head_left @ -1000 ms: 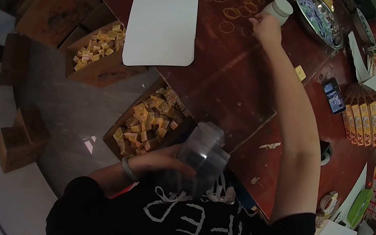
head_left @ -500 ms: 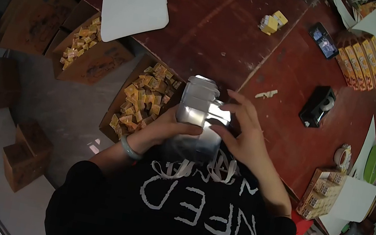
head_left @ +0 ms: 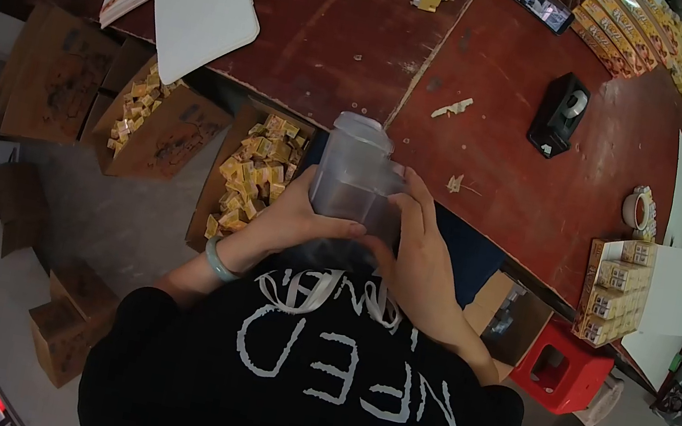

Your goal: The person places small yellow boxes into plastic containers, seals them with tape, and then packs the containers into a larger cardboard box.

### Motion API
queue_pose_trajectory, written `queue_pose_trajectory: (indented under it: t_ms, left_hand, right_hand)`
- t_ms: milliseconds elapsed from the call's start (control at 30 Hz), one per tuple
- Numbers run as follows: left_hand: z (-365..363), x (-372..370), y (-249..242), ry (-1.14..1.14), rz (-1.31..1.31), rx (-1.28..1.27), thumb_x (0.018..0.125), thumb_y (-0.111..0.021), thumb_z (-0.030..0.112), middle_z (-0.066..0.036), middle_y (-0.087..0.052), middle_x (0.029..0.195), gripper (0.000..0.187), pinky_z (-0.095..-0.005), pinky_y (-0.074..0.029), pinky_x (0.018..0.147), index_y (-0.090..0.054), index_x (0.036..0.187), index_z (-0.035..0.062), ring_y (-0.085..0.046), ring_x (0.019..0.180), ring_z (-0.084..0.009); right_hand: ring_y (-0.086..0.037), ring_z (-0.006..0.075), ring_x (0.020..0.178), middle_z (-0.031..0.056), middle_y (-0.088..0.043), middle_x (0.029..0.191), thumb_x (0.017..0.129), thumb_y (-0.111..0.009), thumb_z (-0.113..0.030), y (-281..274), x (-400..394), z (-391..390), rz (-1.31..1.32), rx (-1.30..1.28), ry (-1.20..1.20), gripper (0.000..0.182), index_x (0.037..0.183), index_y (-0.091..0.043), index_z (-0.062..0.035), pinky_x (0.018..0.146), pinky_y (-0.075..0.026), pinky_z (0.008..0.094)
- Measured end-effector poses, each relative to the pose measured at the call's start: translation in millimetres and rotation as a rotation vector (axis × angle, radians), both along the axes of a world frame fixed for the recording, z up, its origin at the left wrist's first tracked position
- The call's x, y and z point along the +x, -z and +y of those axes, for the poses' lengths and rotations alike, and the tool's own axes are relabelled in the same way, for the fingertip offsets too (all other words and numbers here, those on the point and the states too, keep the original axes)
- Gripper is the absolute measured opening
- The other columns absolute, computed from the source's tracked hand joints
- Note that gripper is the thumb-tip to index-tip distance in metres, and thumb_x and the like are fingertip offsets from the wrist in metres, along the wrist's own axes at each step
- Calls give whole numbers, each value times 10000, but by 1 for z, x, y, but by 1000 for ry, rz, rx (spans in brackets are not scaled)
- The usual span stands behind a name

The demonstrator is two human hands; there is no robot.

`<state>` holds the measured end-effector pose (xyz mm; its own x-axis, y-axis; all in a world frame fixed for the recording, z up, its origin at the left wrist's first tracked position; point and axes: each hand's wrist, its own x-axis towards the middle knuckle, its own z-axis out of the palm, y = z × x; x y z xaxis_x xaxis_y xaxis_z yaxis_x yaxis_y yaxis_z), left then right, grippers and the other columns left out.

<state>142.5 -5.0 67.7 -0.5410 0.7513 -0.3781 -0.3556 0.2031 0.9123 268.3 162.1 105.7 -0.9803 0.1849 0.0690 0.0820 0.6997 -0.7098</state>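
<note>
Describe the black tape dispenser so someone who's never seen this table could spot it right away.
Start at the big reddish-brown table. On its right-hand board, just past the seam from the clear plastic container that both hands hold, sits the tape dispenser. It is the only chunky black block there, with a pale roll in its middle, unlike the flat phone further back.

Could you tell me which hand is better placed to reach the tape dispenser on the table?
Right, probably: the right hand is nearer the tape dispenser; the left hand grips the clear container from the far side.
</note>
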Motion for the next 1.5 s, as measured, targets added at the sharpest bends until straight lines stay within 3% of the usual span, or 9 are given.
queue_pose_trajectory:
  t_ms: [267, 467, 633, 800, 933, 1000, 1067, 1333, 1500]
  left_hand:
    - [-2, 4, -7, 50, 189, -3, 677, -912, 309, -157, -580, 1165, 870, -314, -497, 920, -408, 1270, -79, -593, 1073, -204]
    - [0, -1, 4, 18, 38, 17, 722, -880, 262, -144, -597, 1155, 792, -306, -507, 894, -429, 1281, -73, -599, 1055, -180]
    - [16, -67, -18, -77, 129, 27, 710, -872, 213, -150, -631, 1153, 754, -325, -525, 873, -478, 1286, -71, -630, 1025, -191]
    - [45, -191, -45, 12, 532, -382, 682, -853, 312, -178, -630, 1154, 818, -341, -514, 906, -463, 1295, -64, -636, 1030, -234]
    - [81, -238, -19, 5, 882, -765, 535, -888, 498, -276, -516, 1312, 1187, -412, -473, 981, -336, 1405, -92, -563, 1194, -334]
    - [92, -222, 4, 75, 953, -939, 414, -850, 708, -336, -213, 1522, 1525, -592, -192, 1130, -134, 1499, -90, -214, 1427, -460]
    - [101, -206, 24, 87, 1017, -940, 397, -797, 810, -348, -38, 1572, 1607, -676, -2, 1127, -71, 1518, -84, 22, 1469, -503]
    - [114, -178, 38, -25, 1176, -861, 466, -749, 836, -292, -87, 1593, 1527, -656, 25, 1137, -117, 1528, -62, 26, 1490, -442]
    - [117, -195, 38, 5, 1151, -836, 467, -764, 816, -256, -103, 1607, 1504, -619, -6, 1161, -143, 1533, -45, -9, 1499, -414]
  right_hand:
    - [-626, 343, 938, 212, -465, 1290, 745, -805, -85, -3, -4, 25, -38, -250, -5, 337, 964, -565, 5, 709, -534, 353]
    - [-511, 317, 1138, 196, -426, 1401, 772, -783, -56, 20, -19, 40, 89, -294, -217, 125, 853, -688, -66, 921, -474, 391]
    - [-496, 309, 1205, 175, -386, 1467, 839, -719, -27, 32, -34, 38, 327, -349, 189, 364, 1183, -609, -79, 976, -432, 396]
    - [-558, 244, 1164, 172, -406, 1447, 859, -727, -68, 56, -35, 44, 266, -409, 117, 356, 1191, -598, -57, 893, -474, 321]
    - [-566, 262, 1166, 167, -429, 1420, 870, -724, -80, 67, -30, 35, 205, -455, 97, 329, 1173, -600, -46, 901, -491, 336]
    - [-554, 237, 1186, 138, -426, 1437, 872, -721, -69, 72, -28, 37, 158, -444, 101, 321, 1172, -608, -60, 906, -493, 322]
    - [-551, 244, 1195, 144, -436, 1427, 868, -726, -84, 79, -31, 42, 172, -440, 94, 326, 1171, -607, -68, 911, -495, 338]
    - [-474, 327, 1281, 165, -438, 1428, 806, -781, -126, 108, -107, 89, 272, -147, 221, 517, 1266, -546, -95, 936, -484, 365]
    - [-257, 504, 1396, 319, -273, 1502, 748, -830, -239, 133, -172, 86, 404, -8, 131, 834, 1403, -388, 26, 1132, -281, 523]
